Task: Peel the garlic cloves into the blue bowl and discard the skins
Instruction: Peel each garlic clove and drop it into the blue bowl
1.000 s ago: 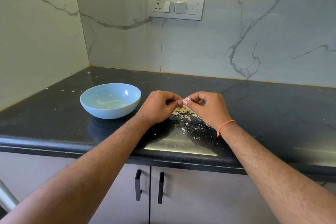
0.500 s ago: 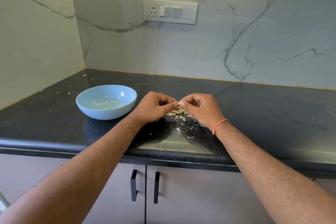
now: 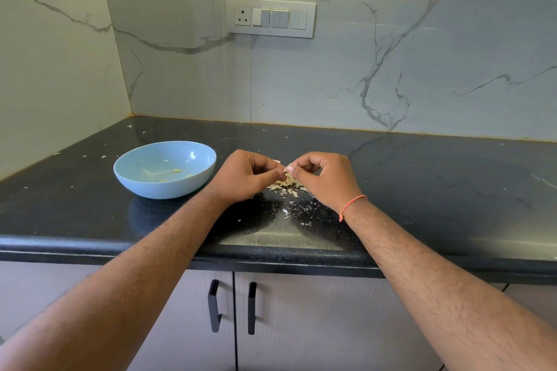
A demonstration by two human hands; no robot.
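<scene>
Head view puts the garlic clove (image 3: 284,168) just below the middle of the frame, pinched between the fingertips of both hands and nearly hidden by them. It should handle as a light, firm little thing with dry, papery skin that tears easily and a slick body once bare; best held at its ends, with a nail lifting the skin. Its long axis cannot be read for certain; only a pale sliver shows, seemingly running left to right between the hands. The left hand (image 3: 244,176) and right hand (image 3: 324,179) both curl tight around it, thumbs meeting. Directly beneath lies a heap of skins (image 3: 286,185) on the black counter (image 3: 422,190). Left of the hands sits the blue bowl (image 3: 164,170), holding a few pale bits.
</scene>
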